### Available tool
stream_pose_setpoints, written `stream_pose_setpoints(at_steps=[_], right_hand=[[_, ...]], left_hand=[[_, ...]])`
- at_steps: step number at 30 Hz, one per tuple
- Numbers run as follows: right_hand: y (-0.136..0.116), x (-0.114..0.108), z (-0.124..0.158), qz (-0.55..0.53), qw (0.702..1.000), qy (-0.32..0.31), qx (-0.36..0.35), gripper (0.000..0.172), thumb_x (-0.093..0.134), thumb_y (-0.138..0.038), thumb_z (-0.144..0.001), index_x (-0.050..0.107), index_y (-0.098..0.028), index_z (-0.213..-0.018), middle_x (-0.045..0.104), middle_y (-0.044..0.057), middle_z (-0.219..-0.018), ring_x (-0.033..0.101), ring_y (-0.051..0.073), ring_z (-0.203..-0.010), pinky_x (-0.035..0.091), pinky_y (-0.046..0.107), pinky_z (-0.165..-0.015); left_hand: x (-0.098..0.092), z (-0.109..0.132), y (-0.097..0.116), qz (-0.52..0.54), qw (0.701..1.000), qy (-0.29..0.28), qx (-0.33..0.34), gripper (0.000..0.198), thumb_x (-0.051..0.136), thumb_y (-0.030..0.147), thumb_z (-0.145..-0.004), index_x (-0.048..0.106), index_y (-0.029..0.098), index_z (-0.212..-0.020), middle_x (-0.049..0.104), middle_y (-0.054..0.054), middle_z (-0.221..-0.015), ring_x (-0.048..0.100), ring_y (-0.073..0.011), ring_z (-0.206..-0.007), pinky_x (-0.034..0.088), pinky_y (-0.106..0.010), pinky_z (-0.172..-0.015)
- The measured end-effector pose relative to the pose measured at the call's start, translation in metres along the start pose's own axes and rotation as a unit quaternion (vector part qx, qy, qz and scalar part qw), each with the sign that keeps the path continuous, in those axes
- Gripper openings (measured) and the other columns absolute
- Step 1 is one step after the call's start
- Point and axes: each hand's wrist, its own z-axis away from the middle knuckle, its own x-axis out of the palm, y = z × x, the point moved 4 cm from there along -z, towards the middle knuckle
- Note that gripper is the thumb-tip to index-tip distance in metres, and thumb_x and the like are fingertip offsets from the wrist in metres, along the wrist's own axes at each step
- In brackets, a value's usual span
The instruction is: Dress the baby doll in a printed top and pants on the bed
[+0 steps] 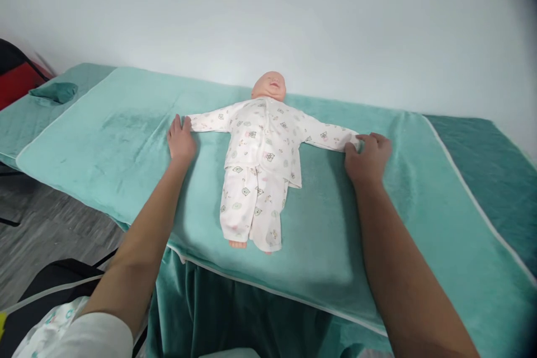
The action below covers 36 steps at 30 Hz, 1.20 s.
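A baby doll (268,86) lies on its back on a teal towel (126,140), arms spread wide. It wears a white patterned top (264,137) and matching trousers (249,210). My left hand (181,139) lies flat on the towel, fingers stretched, touching the end of the doll's sleeve on the left. My right hand (369,155) rests with curled fingers on the cuff of the other sleeve (350,140). One bare foot (237,244) shows at the trouser hem near the towel's front edge.
The towel covers a table draped in darker teal cloth (495,179). A small folded teal cloth (54,92) lies at the far left, beside something red and black (17,75). A white wall stands behind. Grey floor and a black object (50,285) are at lower left.
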Motion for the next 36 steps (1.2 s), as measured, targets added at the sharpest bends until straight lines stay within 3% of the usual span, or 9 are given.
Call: stream_pose_setpoints(at_steps=[4,8,12,15,19,24,29,32,36], right_hand=[[-0.040,-0.001,0.027,0.039,0.996,-0.005,-0.076,0.032,0.059,-0.034,-0.093,0.067,-0.020,-0.121,0.049,0.025,-0.155,0.042,0.042,-0.147,0.028,0.063,-0.123],[-0.095,0.010,0.067,-0.019,0.988,-0.074,-0.136,0.043,0.058,-0.037,-0.094,0.062,-0.017,-0.132,0.052,0.023,-0.153,0.045,0.036,-0.148,0.037,0.061,-0.122],[-0.134,0.012,0.110,-0.073,0.965,-0.196,-0.158,0.052,0.053,-0.034,-0.096,0.053,-0.018,-0.145,0.057,0.021,-0.152,0.053,0.035,-0.143,0.046,0.061,-0.116],[-0.143,0.004,0.136,-0.058,0.959,-0.242,-0.138,0.051,0.052,-0.029,-0.096,0.054,-0.018,-0.146,0.070,0.019,-0.134,0.065,0.036,-0.125,0.054,0.061,-0.104],[-0.148,-0.018,0.172,-0.074,0.966,-0.219,-0.111,0.043,0.056,-0.032,-0.098,0.061,-0.022,-0.139,0.072,0.016,-0.131,0.067,0.035,-0.123,0.054,0.060,-0.104],[-0.163,-0.047,0.224,-0.205,0.969,-0.138,-0.024,0.039,0.061,-0.034,-0.100,0.061,-0.028,-0.139,0.066,0.011,-0.141,0.063,0.029,-0.130,0.052,0.057,-0.111],[-0.204,-0.063,0.258,-0.202,0.955,-0.148,-0.161,0.039,0.059,-0.017,-0.098,0.059,-0.029,-0.135,0.054,0.012,-0.152,0.047,0.030,-0.147,0.045,0.059,-0.118],[-0.220,-0.064,0.265,-0.132,0.959,-0.145,-0.207,0.033,0.062,-0.016,-0.095,0.060,-0.026,-0.126,0.052,0.014,-0.153,0.041,0.035,-0.151,0.044,0.062,-0.117],[-0.231,-0.053,0.269,-0.045,0.964,-0.145,-0.220,0.025,0.064,-0.015,-0.094,0.061,-0.023,-0.117,0.051,0.017,-0.156,0.042,0.037,-0.150,0.041,0.065,-0.118]], left_hand=[[-0.005,0.036,0.009,0.045,0.998,0.047,-0.007,0.067,0.042,0.004,-0.089,0.047,0.016,-0.155,0.026,-0.013,-0.175,0.022,-0.0282,-0.165,0.028,-0.051,-0.133],[-0.012,0.074,0.007,0.126,0.990,0.060,-0.033,0.055,0.044,0.010,-0.093,0.052,0.011,-0.148,0.043,-0.020,-0.164,0.038,-0.0280,-0.157,0.033,-0.048,-0.131],[-0.019,0.121,0.026,0.227,0.972,0.025,0.052,0.052,0.048,0.023,-0.098,0.050,0.016,-0.149,0.060,-0.017,-0.150,0.056,-0.0276,-0.142,0.045,-0.048,-0.122],[-0.024,0.153,0.047,0.223,0.965,-0.019,0.136,0.052,0.048,0.023,-0.098,0.050,0.024,-0.150,0.064,-0.011,-0.149,0.061,-0.0272,-0.136,0.041,-0.053,-0.123],[-0.029,0.174,0.058,0.227,0.958,-0.049,0.170,0.044,0.044,0.012,-0.095,0.062,0.026,-0.132,0.072,-0.005,-0.138,0.065,-0.0234,-0.129,0.038,-0.051,-0.126],[-0.034,0.196,0.045,0.345,0.928,-0.035,0.138,0.026,0.051,0.016,-0.096,0.066,0.025,-0.116,0.074,-0.006,-0.129,0.066,-0.0238,-0.125,0.044,-0.053,-0.119],[-0.047,0.246,0.032,0.440,0.883,-0.043,0.156,0.044,0.054,0.002,-0.086,0.064,0.027,-0.121,0.059,-0.008,-0.137,0.060,-0.0220,-0.134,0.051,-0.045,-0.113],[-0.052,0.271,0.031,0.423,0.890,-0.056,0.161,0.047,0.065,0.005,-0.085,0.061,0.028,-0.125,0.053,-0.008,-0.134,0.059,-0.0224,-0.131,0.053,-0.042,-0.110],[-0.054,0.281,0.038,0.369,0.917,-0.026,0.147,0.044,0.078,0.022,-0.089,0.061,0.028,-0.129,0.055,-0.007,-0.121,0.063,-0.0225,-0.116,0.056,-0.041,-0.101]])
